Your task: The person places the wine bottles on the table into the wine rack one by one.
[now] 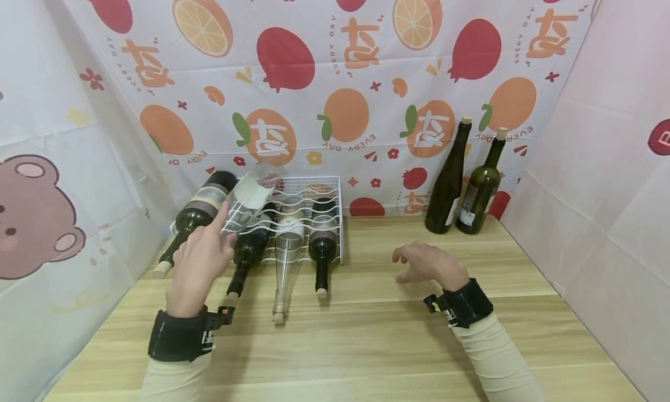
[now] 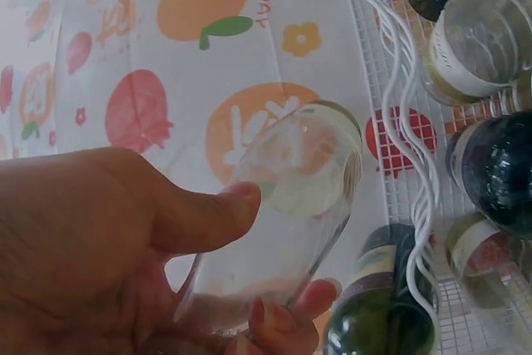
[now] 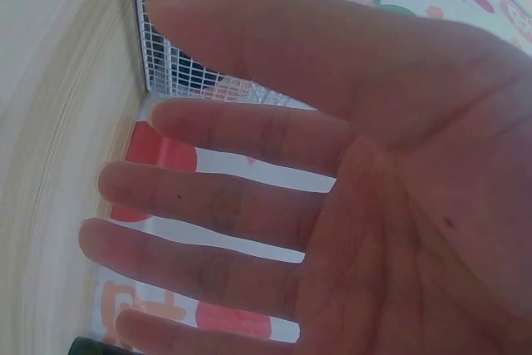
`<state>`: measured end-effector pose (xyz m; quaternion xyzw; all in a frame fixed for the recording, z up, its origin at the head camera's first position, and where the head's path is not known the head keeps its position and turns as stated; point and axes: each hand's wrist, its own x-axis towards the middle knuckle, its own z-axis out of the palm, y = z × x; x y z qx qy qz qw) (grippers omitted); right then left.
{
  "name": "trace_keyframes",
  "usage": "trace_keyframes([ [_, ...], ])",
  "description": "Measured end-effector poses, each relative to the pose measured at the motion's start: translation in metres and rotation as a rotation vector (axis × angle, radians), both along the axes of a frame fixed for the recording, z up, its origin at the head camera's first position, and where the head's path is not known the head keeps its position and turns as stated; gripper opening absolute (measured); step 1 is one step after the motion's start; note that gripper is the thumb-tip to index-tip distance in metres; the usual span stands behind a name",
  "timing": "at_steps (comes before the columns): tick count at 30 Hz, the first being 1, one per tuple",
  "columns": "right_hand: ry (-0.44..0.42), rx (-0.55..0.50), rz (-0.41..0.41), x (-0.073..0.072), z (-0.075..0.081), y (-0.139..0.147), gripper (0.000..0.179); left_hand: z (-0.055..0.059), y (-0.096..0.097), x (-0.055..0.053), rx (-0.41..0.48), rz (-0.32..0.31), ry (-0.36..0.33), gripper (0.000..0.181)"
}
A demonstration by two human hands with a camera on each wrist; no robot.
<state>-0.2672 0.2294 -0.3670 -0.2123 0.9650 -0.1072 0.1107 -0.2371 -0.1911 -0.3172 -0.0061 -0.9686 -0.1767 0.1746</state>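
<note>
My left hand (image 1: 201, 262) grips a clear glass bottle (image 1: 253, 189) with a pale label. The bottle is held tilted above the left part of a white wire wine rack (image 1: 341, 233), its base pointing up and back; its neck is hidden by the hand. In the left wrist view, thumb and fingers wrap round the clear glass. Over the table, right of the rack, hovers my right hand (image 1: 429, 263), holding nothing. Its fingers are spread and nearly straight in the right wrist view.
Corked bottles lie in the rack, necks forward: a green one (image 1: 193, 216) at far left, a dark one (image 1: 251, 251), a clear one (image 1: 289, 256) and another dark one (image 1: 323, 245). Two corked green bottles (image 1: 445, 192) stand upright at the back right, near the fruit-print cloth (image 1: 366, 175).
</note>
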Motion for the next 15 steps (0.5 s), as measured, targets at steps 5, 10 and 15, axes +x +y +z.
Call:
trace_keyframes([
  [5, 0.0, -0.001, 0.002, -0.001, -0.002, 0.001, 0.04, -0.006, -0.002, -0.005, 0.016, 0.01, -0.007, 0.07],
  [10, -0.009, 0.0, -0.007, -0.001, -0.001, 0.001, 0.041, -0.012, -0.003, -0.011, 0.017, 0.001, -0.013, 0.069],
  [15, -0.015, -0.002, -0.009, -0.001, -0.001, 0.001, 0.041, -0.017, -0.003, -0.015, 0.006, -0.024, 0.012, 0.07],
])
